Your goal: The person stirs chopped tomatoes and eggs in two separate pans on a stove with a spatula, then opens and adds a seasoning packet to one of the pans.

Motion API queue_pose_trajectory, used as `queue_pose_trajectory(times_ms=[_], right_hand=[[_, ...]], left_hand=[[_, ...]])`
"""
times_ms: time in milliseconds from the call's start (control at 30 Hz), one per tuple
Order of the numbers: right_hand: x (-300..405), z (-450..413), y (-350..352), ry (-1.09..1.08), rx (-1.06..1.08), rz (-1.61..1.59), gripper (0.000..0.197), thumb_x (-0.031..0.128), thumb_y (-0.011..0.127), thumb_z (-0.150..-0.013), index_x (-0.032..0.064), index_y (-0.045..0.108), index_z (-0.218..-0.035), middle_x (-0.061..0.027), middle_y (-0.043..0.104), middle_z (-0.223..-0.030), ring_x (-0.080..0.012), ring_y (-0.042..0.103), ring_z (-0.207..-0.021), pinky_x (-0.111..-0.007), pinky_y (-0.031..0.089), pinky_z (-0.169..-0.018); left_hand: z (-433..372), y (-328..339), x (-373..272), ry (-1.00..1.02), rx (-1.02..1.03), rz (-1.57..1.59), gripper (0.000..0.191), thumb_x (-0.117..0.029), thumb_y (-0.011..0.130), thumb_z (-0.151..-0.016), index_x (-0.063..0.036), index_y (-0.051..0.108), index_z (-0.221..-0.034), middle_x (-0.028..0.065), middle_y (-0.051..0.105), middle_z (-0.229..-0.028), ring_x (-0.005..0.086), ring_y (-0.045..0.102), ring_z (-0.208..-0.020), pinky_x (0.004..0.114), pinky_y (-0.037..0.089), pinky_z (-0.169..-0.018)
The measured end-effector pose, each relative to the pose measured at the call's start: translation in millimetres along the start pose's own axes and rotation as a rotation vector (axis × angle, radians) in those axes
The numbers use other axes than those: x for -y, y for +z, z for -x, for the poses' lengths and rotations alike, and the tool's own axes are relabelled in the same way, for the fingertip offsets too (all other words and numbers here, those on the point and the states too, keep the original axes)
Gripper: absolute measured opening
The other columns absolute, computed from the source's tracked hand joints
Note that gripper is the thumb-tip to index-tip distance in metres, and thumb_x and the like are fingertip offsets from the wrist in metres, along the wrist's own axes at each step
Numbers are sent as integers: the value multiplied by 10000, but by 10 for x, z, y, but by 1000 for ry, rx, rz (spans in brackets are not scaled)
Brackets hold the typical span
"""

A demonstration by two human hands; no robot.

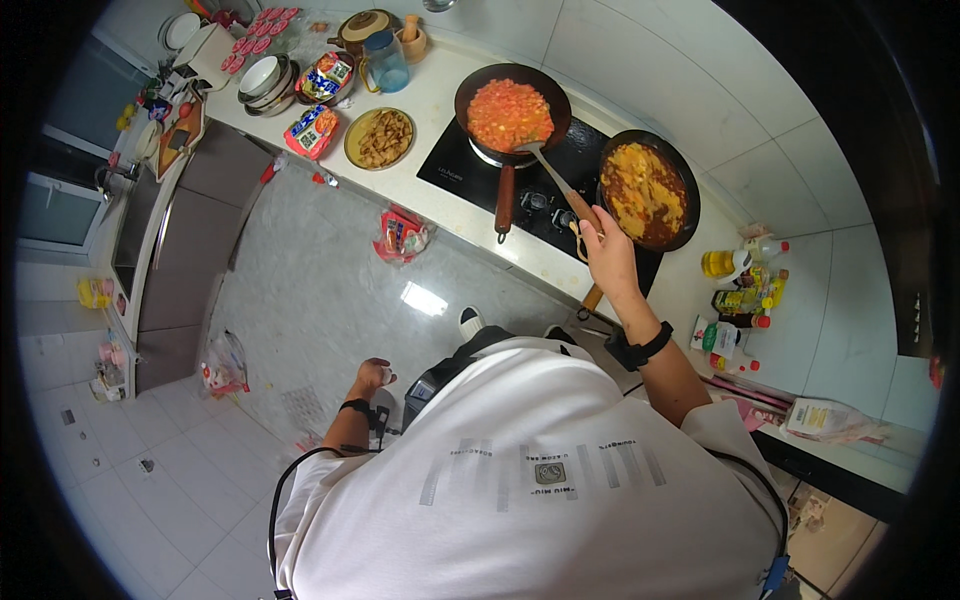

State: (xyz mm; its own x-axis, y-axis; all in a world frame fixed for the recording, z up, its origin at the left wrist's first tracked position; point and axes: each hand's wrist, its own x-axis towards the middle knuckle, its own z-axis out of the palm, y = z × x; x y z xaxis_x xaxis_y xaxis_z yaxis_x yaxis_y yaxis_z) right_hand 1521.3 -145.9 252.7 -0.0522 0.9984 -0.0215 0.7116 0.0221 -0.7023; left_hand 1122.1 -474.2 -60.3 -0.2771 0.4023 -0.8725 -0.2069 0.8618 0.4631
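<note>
My right hand (609,251) grips the wooden handle of a metal spatula (553,174), whose blade rests at the near edge of a frying pan (564,101) on the black gas hob (457,161). Chopped red tomato (510,112) covers this pan's bottom, and its wooden handle points towards me. A second dark pan (694,196) at the right holds yellow egg-like food (637,187) in brown sauce. My left hand (371,373) hangs low beside my body, its fingers curled around a small whitish thing that I cannot make out.
Left of the hob are a plate of browned food (382,139), red food packets (311,131), stacked bowls (262,79) and a blue-lidded jug (385,64). Oil and sauce bottles (739,300) line the right wall. Plastic bags (401,234) lie on the floor by the cabinets.
</note>
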Motion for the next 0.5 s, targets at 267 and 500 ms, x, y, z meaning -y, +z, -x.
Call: queue_pose_trajectory(times_ms=[267,500], right_hand=[[-57,24,20,13,3,-4,487,329,555,-926,-1,534,-1283,-255,665,-972,-382,652,-909,-399,500,-794],[-102,21,69,28,6,-5,490,329,548,-931,2,524,-1295,-246,664,-1006,-382,645,-938,-396,493,-814]], left_hand=[[-289,-246,258,617,198,-707,194,79,574,-791,58,635,-974,192,631,-884,283,655,-718,376,614,-637],[-80,-97,44,3,28,58,194,93,559,-799,66,632,-977,207,627,-916,306,655,-741,396,612,-623]])
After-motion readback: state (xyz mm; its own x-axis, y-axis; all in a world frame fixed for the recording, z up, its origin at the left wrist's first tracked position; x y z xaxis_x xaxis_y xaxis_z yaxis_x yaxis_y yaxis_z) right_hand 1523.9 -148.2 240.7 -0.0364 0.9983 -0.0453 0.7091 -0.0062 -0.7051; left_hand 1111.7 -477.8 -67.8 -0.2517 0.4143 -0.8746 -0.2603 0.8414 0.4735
